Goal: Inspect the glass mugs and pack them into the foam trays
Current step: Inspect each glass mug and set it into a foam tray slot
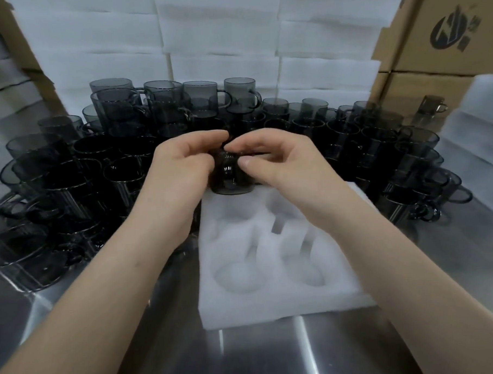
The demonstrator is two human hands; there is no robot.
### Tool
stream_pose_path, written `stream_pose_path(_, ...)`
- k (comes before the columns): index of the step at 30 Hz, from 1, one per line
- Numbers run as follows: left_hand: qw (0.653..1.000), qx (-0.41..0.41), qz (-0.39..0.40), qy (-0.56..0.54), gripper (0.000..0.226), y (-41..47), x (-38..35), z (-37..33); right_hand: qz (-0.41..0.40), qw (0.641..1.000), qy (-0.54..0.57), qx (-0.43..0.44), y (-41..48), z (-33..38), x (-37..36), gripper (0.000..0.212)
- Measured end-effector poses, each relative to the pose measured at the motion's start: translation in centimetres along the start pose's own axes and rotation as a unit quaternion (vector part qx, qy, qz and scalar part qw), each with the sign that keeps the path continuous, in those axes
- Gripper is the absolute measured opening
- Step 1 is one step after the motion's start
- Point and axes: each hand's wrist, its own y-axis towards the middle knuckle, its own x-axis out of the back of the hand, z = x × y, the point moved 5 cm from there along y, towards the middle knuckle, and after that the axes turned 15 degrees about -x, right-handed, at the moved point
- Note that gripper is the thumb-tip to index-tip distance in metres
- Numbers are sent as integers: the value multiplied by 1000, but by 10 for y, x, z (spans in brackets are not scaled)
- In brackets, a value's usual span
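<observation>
A dark smoked-glass mug (230, 174) is held between both hands just above the far edge of a white foam tray (276, 307). My left hand (179, 172) grips its left side with curled fingers. My right hand (281, 162) pinches its rim from the right, thumb toward me. The tray lies on the steel table in front of me and its round pockets hold no mugs. Many more smoked-glass mugs (69, 177) crowd the table to the left, behind and to the right (408, 157), some stacked two high at the back.
Stacks of white foam trays (219, 38) form a wall behind the mugs, and more foam (479, 120) sits at the right. Cardboard boxes (441, 28) stand at the back right and back left. Bare steel table (261, 355) lies near me.
</observation>
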Motion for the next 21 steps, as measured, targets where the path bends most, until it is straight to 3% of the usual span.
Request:
stream_pose_path(5, 996, 17, 45, -72, 39, -1, -3, -6, 15, 1000, -25, 9, -3, 5, 6, 23)
stream_pose_path(10, 992, 13, 121, 36, 38, -3, -4, -5, 72, 994, -86, -7, -6, 5, -1, 38)
stream_pose_path(21, 971, -34, 175, 160, 50, -4, -1, -11, 106, 983, -152, -15, -12, 6, -9, 47)
